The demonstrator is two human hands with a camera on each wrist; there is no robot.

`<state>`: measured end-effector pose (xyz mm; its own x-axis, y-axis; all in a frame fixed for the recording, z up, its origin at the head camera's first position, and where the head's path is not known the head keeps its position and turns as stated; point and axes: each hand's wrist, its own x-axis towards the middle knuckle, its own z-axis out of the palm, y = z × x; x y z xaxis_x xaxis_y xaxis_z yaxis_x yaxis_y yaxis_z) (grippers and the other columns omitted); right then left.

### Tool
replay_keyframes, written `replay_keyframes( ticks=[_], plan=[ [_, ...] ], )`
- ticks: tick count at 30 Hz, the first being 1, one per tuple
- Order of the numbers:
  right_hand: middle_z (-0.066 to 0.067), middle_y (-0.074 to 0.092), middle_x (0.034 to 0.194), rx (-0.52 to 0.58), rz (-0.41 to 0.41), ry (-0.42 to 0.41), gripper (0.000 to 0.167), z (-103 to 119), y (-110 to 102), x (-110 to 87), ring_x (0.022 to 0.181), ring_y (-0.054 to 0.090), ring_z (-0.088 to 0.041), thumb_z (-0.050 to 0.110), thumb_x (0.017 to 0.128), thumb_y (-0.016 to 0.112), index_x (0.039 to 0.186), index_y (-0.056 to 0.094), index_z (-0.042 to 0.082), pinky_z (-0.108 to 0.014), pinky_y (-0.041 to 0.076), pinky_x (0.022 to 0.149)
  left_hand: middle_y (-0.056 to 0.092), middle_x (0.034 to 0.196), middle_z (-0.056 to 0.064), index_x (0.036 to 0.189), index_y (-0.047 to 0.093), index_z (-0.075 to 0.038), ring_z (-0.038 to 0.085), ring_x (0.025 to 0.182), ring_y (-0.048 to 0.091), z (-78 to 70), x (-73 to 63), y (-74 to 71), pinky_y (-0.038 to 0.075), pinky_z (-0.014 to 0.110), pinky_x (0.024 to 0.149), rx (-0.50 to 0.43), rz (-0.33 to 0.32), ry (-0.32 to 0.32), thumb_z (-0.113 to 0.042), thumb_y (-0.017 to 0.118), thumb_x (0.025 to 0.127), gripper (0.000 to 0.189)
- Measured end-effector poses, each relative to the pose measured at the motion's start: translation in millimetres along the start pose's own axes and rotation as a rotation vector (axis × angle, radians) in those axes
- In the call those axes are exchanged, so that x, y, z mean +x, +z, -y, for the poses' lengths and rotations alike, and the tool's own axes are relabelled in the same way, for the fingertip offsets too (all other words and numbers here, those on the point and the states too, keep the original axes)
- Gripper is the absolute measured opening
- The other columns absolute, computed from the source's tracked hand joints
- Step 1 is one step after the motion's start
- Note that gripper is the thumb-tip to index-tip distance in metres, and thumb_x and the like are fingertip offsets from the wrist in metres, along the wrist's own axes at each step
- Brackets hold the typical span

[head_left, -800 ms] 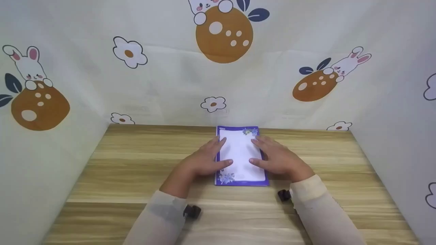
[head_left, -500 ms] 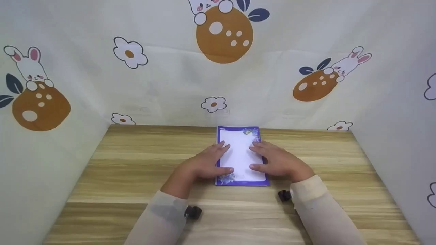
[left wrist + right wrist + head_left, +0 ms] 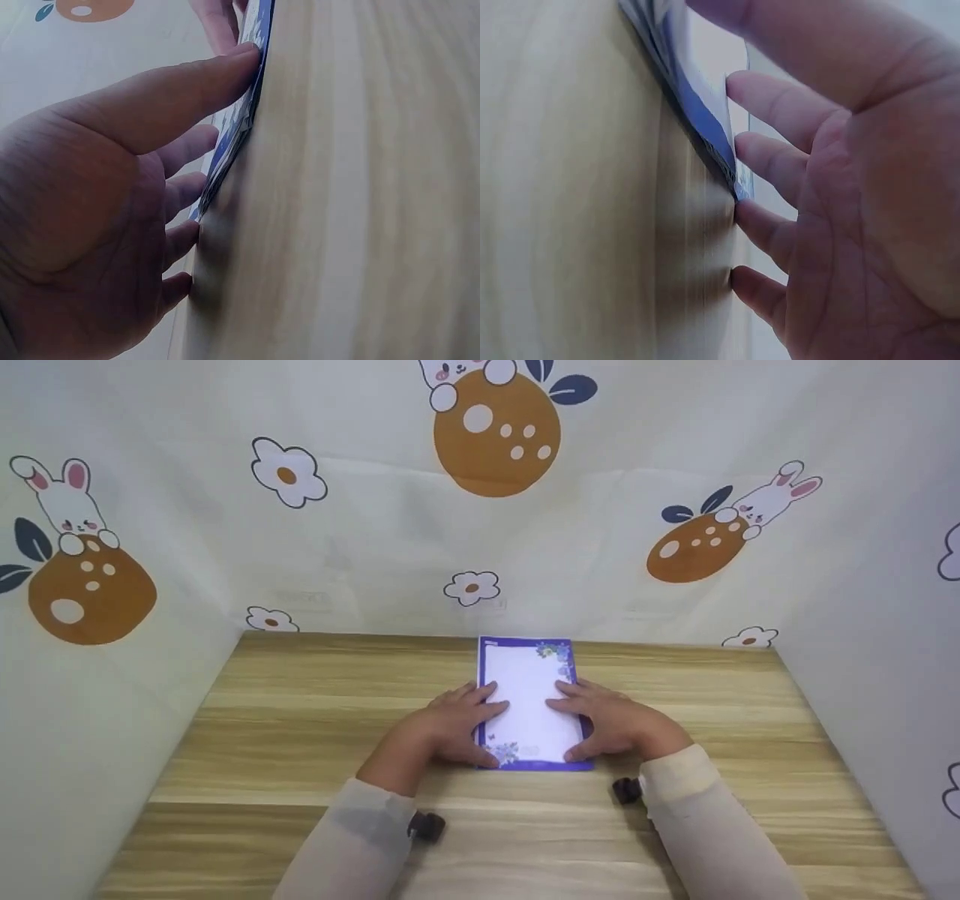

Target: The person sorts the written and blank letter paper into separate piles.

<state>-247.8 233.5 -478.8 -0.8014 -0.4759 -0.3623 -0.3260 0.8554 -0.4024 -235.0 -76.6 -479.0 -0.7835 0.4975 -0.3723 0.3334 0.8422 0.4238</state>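
looking down from the head view, spotted a thin paper stack point(image 3: 529, 682) lying on the wooden table point(image 3: 322, 697), up near the far edge by the bunny-print curtain point(image 3: 360, 525). could only make out the purple border, white middle and flower prints point(image 3: 553, 649) at two corners properly from up there. saw the left hand point(image 3: 454, 724) and the right hand point(image 3: 616, 724) on opposite sides of it, both with loose, spread fingers point(image 3: 495, 709) laid over the long edges and thumbs point(image 3: 484, 757) down by the near corners. also noticed pale sleeves point(image 3: 341, 840) and black gadgets point(image 3: 427, 826) at the wrists.

switched to the left wrist view and got the layered page edges point(image 3: 227, 161), hidden from above, plus some lower fingertips point(image 3: 178, 289) past the stack, down at the wood. got much the same in the right wrist view, with the layers slightly parted. couldn't tell the pressure from any angle, or bound vs loose pages.
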Motion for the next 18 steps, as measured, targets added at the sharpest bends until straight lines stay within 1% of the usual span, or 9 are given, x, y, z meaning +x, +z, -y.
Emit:
replay_keyframes(
  ticks=[4, 11, 15, 17, 18],
  plan=[
    [0.009, 0.022, 0.180, 0.001, -0.022, -0.026, 0.087, -2.0, 0.9, 0.9, 0.171, 0.009, -0.032, 0.049, 0.086, 0.087, 0.162, 0.046, 0.040, -0.063, 0.019, 0.136, 0.009, 0.183, -0.013, 0.167, 0.030, -0.045, 0.027, 0.171, 0.001, -0.4, -1.0, -0.4, 0.010, 0.061, 0.138, -0.001, -0.015, 0.009, -0.058, 0.081, 0.088, 0.095],
    [0.009, 0.026, 0.179, 0.004, -0.045, -0.040, 0.081, -1.8, 0.4, 0.8, 0.170, 0.014, -0.033, 0.051, 0.089, 0.084, 0.161, 0.048, 0.041, -0.064, 0.020, 0.135, 0.013, 0.182, -0.012, 0.166, 0.034, -0.046, 0.027, 0.171, 0.005, -0.6, 0.9, 0.1, 0.013, 0.062, 0.137, -0.006, -0.034, -0.001, -0.055, 0.077, 0.093, 0.085],
    [0.011, 0.029, 0.178, 0.010, -0.070, -0.031, 0.080, -0.3, 0.6, 1.0, 0.165, 0.024, -0.033, 0.051, 0.087, 0.086, 0.158, 0.051, 0.043, -0.065, 0.029, 0.132, 0.017, 0.182, -0.010, 0.165, 0.038, -0.045, 0.030, 0.170, 0.012, -2.3, 0.9, -0.6, 0.019, 0.064, 0.135, -0.013, -0.059, 0.005, -0.052, 0.078, 0.094, 0.082],
    [0.013, 0.031, 0.177, 0.018, -0.080, -0.020, 0.080, 0.7, 0.6, 1.3, 0.161, 0.029, -0.031, 0.050, 0.085, 0.088, 0.157, 0.052, 0.044, -0.063, 0.033, 0.130, 0.019, 0.181, -0.010, 0.164, 0.040, -0.044, 0.031, 0.169, 0.015, -3.5, 0.6, -0.9, 0.023, 0.065, 0.134, -0.020, -0.071, 0.009, -0.050, 0.079, 0.093, 0.081],
    [0.013, 0.031, 0.177, 0.020, -0.084, -0.019, 0.080, 1.0, 0.7, 1.4, 0.160, 0.029, -0.032, 0.050, 0.085, 0.088, 0.157, 0.053, 0.044, -0.063, 0.034, 0.129, 0.020, 0.181, -0.009, 0.164, 0.041, -0.043, 0.031, 0.169, 0.016, -4.0, 0.5, -0.9, 0.024, 0.064, 0.134, -0.027, -0.076, 0.012, -0.049, 0.080, 0.093, 0.081]
  ],
)
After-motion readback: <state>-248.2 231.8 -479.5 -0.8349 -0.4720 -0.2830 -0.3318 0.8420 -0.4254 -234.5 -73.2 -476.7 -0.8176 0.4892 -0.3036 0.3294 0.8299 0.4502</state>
